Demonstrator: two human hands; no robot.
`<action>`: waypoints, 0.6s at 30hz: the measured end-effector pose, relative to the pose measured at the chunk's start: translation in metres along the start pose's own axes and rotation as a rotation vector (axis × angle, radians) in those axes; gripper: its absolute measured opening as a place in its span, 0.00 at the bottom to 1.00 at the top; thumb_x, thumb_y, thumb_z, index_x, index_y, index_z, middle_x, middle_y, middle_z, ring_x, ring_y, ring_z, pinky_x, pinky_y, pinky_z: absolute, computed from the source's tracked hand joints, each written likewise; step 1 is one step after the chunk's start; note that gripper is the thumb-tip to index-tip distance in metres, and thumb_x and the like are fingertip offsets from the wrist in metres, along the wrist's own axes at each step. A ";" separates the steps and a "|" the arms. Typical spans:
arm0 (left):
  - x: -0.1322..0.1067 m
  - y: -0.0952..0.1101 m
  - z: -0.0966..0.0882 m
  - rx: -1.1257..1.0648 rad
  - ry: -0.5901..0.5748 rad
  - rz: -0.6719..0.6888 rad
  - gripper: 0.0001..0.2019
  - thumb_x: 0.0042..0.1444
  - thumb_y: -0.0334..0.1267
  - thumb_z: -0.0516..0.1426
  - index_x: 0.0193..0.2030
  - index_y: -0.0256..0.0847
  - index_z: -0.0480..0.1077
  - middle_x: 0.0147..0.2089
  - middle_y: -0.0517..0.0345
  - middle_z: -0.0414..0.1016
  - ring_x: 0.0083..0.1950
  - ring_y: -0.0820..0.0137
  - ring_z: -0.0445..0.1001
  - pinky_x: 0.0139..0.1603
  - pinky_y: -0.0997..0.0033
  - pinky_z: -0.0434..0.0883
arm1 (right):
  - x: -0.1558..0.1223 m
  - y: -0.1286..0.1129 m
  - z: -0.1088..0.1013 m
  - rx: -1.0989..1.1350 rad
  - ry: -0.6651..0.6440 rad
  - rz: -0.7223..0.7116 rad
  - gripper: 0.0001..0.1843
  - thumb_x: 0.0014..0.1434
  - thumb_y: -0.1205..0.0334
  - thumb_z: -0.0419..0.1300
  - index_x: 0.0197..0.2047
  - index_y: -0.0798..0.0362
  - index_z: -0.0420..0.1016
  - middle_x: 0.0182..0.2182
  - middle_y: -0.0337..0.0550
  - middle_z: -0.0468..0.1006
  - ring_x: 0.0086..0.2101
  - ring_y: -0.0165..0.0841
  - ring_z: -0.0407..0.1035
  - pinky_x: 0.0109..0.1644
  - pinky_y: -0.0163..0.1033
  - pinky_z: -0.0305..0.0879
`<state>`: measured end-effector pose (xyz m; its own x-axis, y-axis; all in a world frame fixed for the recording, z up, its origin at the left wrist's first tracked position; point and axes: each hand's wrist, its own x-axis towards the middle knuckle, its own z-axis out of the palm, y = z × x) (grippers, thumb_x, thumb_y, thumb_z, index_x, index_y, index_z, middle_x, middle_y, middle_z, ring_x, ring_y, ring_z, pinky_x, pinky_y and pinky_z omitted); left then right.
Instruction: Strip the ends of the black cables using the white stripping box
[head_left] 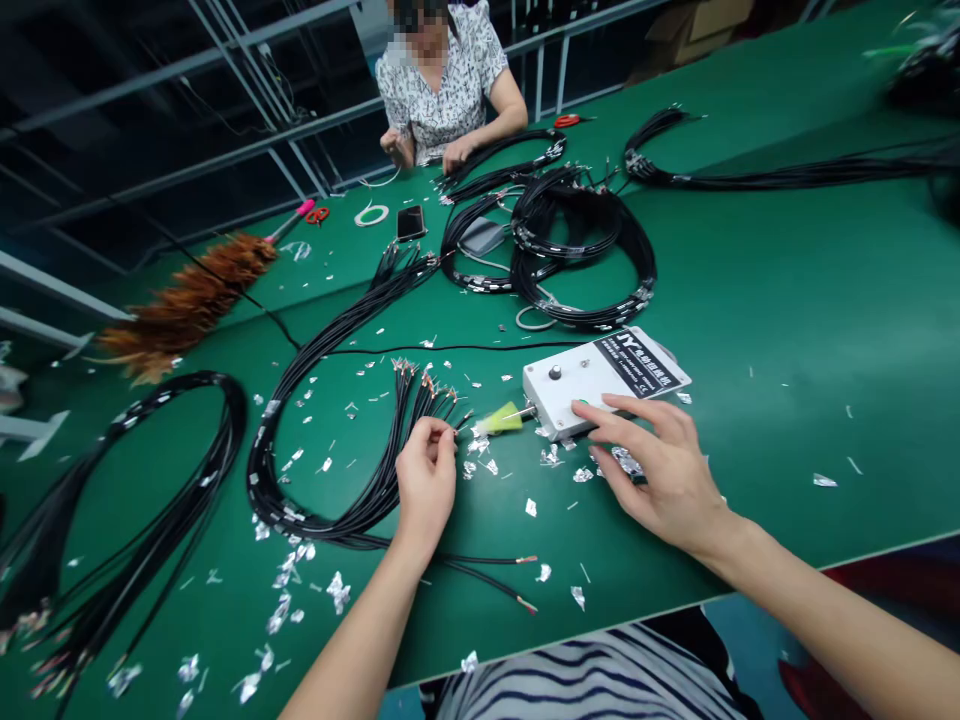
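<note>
My left hand (427,475) is closed in a pinch on the end of a black cable (463,420), held just left of the yellow-green cone (504,418) on a white control box (553,395). What exactly lies between the fingertips is partly hidden. The box has a black knob, a small switch and a dark label. Fingers spread, my right hand (656,465) rests against the box's near right side, with the fingertips touching its top. Beside my left hand curves a bundle of black cables (367,510) with stripped copper ends.
Foil scraps (281,610) litter the green table (787,400). Another cable bundle (217,400) lies at left, and coiled cables (649,260) lie beyond the box. A feather duster (202,290), phone (410,222) and red-handled scissors (317,216) lie farther back. A person (450,80) sits opposite.
</note>
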<state>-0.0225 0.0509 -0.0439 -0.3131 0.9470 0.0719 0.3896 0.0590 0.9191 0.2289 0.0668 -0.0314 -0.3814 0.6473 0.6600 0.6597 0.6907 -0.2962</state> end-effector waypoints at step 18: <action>-0.027 -0.018 -0.061 1.138 0.074 0.200 0.21 0.61 0.38 0.56 0.60 0.35 0.60 0.55 0.39 0.69 0.55 0.51 0.69 0.51 0.52 0.68 | -0.042 -0.093 0.027 0.470 -0.452 -0.107 0.17 0.68 0.70 0.45 0.46 0.51 0.74 0.37 0.47 0.77 0.35 0.36 0.74 0.35 0.38 0.74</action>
<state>-0.0743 0.0052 -0.0382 -0.1931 0.9529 0.2337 0.9805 0.1960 0.0110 0.1664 -0.0163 -0.0500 -0.7311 0.5679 0.3781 0.2890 0.7598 -0.5825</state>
